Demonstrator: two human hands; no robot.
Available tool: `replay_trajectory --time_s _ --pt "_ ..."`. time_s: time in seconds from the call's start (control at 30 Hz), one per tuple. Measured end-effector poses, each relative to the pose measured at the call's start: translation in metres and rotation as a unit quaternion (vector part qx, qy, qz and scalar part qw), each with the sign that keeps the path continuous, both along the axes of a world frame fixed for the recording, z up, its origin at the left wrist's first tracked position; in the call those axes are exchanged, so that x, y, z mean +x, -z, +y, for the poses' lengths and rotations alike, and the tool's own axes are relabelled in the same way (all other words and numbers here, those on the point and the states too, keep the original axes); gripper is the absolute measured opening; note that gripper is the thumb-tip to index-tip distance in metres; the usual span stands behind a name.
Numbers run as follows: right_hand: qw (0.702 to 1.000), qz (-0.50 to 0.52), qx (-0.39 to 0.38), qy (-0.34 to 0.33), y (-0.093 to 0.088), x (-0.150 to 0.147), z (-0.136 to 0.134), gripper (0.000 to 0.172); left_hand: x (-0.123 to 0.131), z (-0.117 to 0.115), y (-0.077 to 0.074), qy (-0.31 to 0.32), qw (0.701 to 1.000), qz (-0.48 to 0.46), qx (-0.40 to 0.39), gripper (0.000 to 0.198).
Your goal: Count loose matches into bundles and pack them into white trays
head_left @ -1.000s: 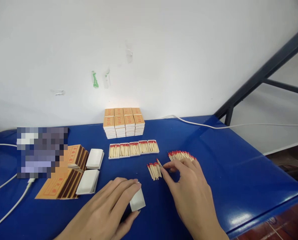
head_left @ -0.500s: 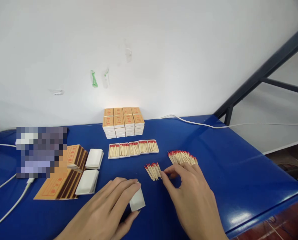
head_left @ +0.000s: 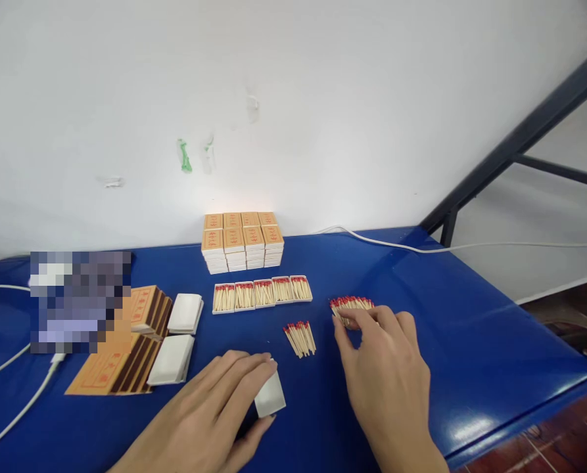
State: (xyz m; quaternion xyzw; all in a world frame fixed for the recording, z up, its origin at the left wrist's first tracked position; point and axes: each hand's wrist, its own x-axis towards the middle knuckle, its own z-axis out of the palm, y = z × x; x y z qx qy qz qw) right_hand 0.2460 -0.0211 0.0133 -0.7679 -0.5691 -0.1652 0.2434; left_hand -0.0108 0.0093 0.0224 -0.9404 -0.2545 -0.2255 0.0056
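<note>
White tray [head_left: 271, 393] within left grip [head_left: 214, 397], larger match pile [head_left: 352, 303] at right grip [head_left: 384, 358]

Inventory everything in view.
matchbox stack: one, orange-topped, rear
filled trays: five, white, centre
match bunch: one, red-tipped, centre
match pile: one, red-tipped, right
white tray: one, lower centre
tray stacks: two, white, left
covers: several, orange, left
blurred object: one, purplish, left
cables: several, white, both sides
table: one, blue, underneath
wall: one, white, behind
metal frame: one, dark, right
scraps: several, green or whitish, wall
floor: one, reddish, right
left hand: one, on white tray
right hand: one, at match pile
</note>
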Motion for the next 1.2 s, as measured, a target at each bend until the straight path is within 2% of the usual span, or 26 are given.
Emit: replay_trajectory --time_s 0.17,0.4,0.57,0.7,0.93,1.2 --pt "1.0 -0.018 -0.01 -0.019 0.007 0.003 0.005 0.031 0.0 0.001 -0.002 -0.003 1.0 -0.007 0.017 0.037" --pt "0.999 0.002 -0.015 -0.028 0.005 -0.002 0.003 0.022 0.001 0.0 -0.004 -0.003 1.0 -0.006 0.016 0.037" --pt "0.996 0.073 -0.048 -0.035 -0.001 -0.014 -0.002 0.017 0.001 0.0 -0.004 -0.002 1.0 -0.003 0.015 0.037" --pt "0.989 0.12 -0.064 -0.053 -0.007 -0.015 -0.007 0.025 0.001 0.0 -0.003 0.0 1.0 0.0 0.012 0.037" --pt "1.0 0.017 -0.008 -0.003 -0.004 0.006 0.0 0.033 0.001 0.001 -0.001 -0.001 1.0 -0.007 0.007 0.037" --pt "1.0 -0.022 -0.014 -0.016 0.005 0.006 0.003 0.035 -0.001 0.0 0.0 0.001 1.0 -0.015 -0.007 0.036"
